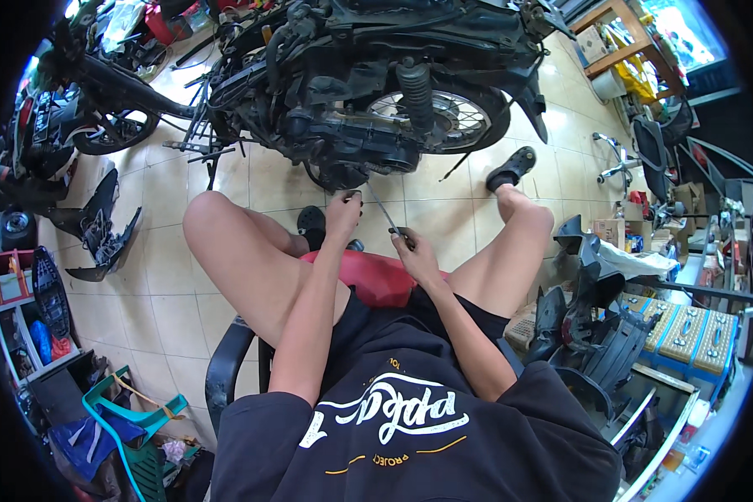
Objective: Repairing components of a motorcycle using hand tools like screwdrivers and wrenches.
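In front of me stands a partly stripped black motorcycle, its dark engine case [356, 142] facing me. My right hand [416, 253] is closed round the near end of a long screwdriver [381, 205]. The tool's thin metal shaft slants up and left, with its tip close under the engine. My left hand [343, 216] is to the left of that shaft, just below the engine's underside. Its fingers are curled closed, and what they hold, if anything, is too small to make out. A red seat [375, 278] shows between my thighs, below both hands.
The spoked rear wheel [468, 117] and a shock absorber [416, 92] rise at the right of the engine. Black body panels [105, 226] lie on the tiled floor at left. A teal plastic chair [134, 422] is at lower left. Loose parts and boxes [611, 233] crowd the right.
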Demonstrator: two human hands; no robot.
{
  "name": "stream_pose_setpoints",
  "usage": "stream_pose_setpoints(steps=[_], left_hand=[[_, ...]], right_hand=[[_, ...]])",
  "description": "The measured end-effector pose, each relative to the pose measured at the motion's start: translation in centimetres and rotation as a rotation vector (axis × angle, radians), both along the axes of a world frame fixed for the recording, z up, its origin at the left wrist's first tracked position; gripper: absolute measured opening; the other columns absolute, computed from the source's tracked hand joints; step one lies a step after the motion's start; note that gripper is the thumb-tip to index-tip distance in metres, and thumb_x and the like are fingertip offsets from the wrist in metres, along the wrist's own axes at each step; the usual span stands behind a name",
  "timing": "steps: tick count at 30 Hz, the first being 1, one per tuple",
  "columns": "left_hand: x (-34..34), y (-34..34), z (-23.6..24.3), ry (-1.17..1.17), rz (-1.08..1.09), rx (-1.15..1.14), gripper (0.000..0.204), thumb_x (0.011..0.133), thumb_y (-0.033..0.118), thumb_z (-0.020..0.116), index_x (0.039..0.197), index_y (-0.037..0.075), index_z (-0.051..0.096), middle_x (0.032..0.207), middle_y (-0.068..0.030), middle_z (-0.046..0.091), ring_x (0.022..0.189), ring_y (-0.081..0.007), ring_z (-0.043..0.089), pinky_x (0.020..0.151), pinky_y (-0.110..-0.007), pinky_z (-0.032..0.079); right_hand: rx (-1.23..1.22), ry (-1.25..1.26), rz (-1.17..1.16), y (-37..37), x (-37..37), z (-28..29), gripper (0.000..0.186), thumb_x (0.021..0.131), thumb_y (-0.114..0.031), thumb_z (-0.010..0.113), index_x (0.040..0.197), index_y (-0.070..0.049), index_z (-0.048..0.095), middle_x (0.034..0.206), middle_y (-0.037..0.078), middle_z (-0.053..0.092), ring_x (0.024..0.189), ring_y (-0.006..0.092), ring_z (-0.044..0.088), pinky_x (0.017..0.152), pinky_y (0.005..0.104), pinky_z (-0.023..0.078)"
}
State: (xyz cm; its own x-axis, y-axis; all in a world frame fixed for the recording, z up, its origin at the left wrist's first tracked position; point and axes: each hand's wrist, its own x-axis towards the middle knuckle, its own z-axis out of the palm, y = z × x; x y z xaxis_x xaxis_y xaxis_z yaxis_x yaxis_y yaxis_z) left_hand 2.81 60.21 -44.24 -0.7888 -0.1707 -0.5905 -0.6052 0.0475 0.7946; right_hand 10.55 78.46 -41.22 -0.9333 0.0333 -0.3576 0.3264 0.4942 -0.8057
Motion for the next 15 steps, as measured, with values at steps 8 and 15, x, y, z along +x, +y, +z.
stream_pose_setpoints(steps=[8, 15], left_hand=[[-2.0, -0.3, 3.3, 0.370, 0.157, -0.005, 0.023, 0.099, 0.019, 0.053, 0.110, 0.004, 0.067, 0.091, -0.0034, 0.070, 0.076, -0.0111, 0.064, 0.062, -0.024, 0.047], [-9.2, -0.9, 11.1, 0.650, 0.122, -0.194, 0.022, 0.094, 0.017, 0.061, 0.101, -0.003, 0.067, 0.076, -0.0063, 0.067, 0.067, -0.0111, 0.059, 0.065, -0.027, 0.047]], right_hand=[[-0.431, -0.078, -0.128, 0.4, -3.6, 1.3, 0.034, 0.095, -0.027, 0.060, 0.117, -0.002, 0.065, 0.070, 0.007, 0.059, 0.060, 0.0110, 0.054, 0.058, 0.0307, 0.044], [-0.199, 0.223, -0.177, -1.4, -10.2, 0.5, 0.035, 0.093, -0.032, 0.062, 0.114, -0.005, 0.067, 0.069, 0.009, 0.059, 0.062, 0.0175, 0.057, 0.062, 0.0317, 0.046]])
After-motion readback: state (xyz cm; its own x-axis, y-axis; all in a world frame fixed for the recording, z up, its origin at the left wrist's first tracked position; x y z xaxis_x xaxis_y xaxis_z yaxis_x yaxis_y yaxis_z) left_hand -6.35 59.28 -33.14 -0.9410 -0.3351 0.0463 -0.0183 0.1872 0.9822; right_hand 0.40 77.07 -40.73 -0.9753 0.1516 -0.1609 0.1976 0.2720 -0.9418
